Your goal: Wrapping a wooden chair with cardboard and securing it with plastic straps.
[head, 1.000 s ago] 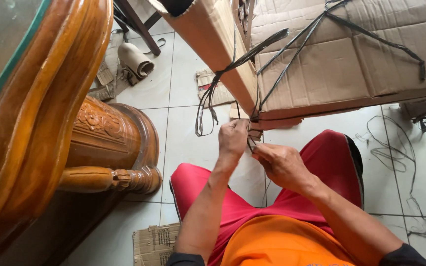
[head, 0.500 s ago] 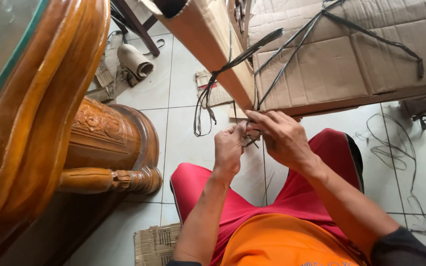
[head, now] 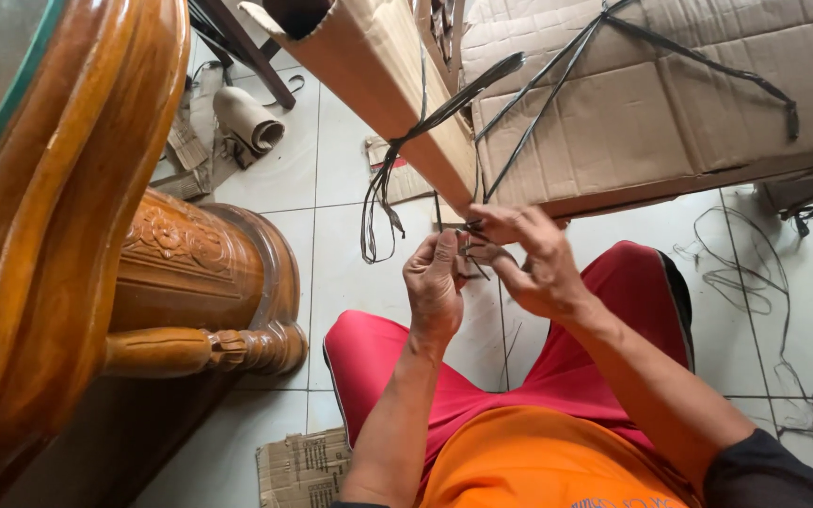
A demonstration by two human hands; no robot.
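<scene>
I sit on a tiled floor in red trousers and an orange shirt. My left hand (head: 435,282) and my right hand (head: 529,259) meet just below the near corner of a long cardboard box (head: 378,71). Both pinch the ends of a black strap (head: 454,94) that runs up over the box and hangs in a loop at its left side. The fingers are closed on the strap ends, close together. A second, larger cardboard box (head: 670,103) bound with black straps lies behind, to the right.
A carved wooden table with a glass top (head: 58,188) fills the left side, its pedestal (head: 209,282) beside my left knee. A rolled paper tube (head: 248,120) and cardboard scraps lie at the back left. Loose black strap pieces (head: 755,273) lie at the right.
Both hands have stayed under the box corner. My right hand rose from lower right to meet the left hand, and its fingers now work the strap ends higher up.
</scene>
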